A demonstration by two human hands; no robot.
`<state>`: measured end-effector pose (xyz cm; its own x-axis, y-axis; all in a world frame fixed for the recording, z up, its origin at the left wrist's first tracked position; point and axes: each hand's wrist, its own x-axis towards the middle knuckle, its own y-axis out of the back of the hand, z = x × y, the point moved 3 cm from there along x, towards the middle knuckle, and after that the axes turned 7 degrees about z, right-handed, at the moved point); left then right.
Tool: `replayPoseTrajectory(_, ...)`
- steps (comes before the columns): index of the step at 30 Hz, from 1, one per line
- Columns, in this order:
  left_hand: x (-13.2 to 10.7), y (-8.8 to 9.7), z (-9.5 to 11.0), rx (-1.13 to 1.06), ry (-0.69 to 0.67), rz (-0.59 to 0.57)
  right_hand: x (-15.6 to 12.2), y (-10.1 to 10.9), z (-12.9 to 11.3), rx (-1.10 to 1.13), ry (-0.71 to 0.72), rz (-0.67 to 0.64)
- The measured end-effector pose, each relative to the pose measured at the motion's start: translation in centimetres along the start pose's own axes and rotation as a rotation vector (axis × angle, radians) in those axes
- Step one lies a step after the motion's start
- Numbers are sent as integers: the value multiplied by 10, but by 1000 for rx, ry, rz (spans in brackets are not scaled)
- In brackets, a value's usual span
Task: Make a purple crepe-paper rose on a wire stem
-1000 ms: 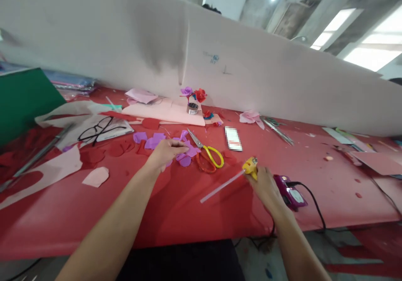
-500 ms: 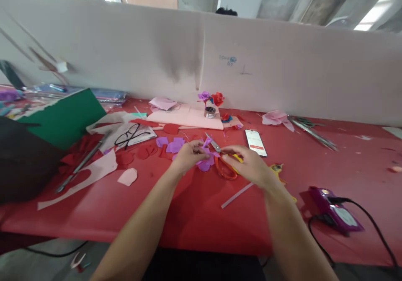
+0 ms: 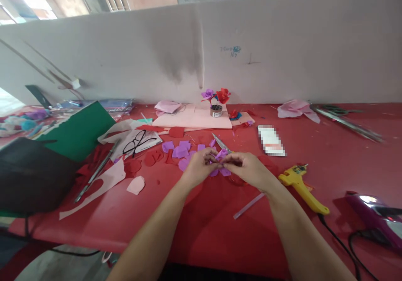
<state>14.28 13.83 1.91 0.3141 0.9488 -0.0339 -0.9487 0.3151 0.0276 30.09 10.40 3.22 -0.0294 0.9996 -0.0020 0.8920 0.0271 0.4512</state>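
My left hand [image 3: 198,167] and my right hand [image 3: 248,168] meet over the red table [image 3: 201,218], both pinching a small purple paper petal [image 3: 220,154] between their fingertips. More purple petals [image 3: 179,150] lie just behind and under the hands. The tips of a pair of scissors [image 3: 220,143] stick out beyond my fingers; the handles are hidden under my right hand. A yellow glue gun [image 3: 301,183] lies on the table to the right of my right hand, with a clear glue stick [image 3: 249,205] near my right wrist.
A phone [image 3: 271,140], black glasses [image 3: 138,140], red cut-outs [image 3: 150,158] and pink paper [image 3: 194,117] lie around. Small paper flowers in a tin [image 3: 216,101] stand by the white partition [image 3: 282,63]. A green sheet [image 3: 78,130] and dark sheet [image 3: 31,176] are left; a purple device [image 3: 377,216] with cords is right.
My right hand let go of the yellow glue gun and came over to join the left hand at the purple petals. The view turned left and the glue gun now lies on the table.
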Motion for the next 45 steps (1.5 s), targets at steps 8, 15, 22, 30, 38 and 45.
replayPoseTrajectory(8, -7, -2, 7, -48, -135, 155, 4, 14, -1, 257, -73, 365)
replayPoseTrajectory(15, -9, -11, 0, -308, -20, 104, 0, 11, -8, 612, -197, 486)
replayPoseTrajectory(22, -12, -25, -6, -561, 86, 27, -2, -1, -7, 697, -101, 512)
replayPoseTrajectory(30, -13, -28, -5, -610, 70, 49, -4, -2, -6, 667, -46, 569)
replayPoseTrajectory(38, -11, -31, -9, -597, 53, 65, -5, -5, -8, 633, -65, 572)
replayPoseTrajectory(45, -12, -32, -11, -572, 31, 45, -8, -6, -13, 634, -60, 562)
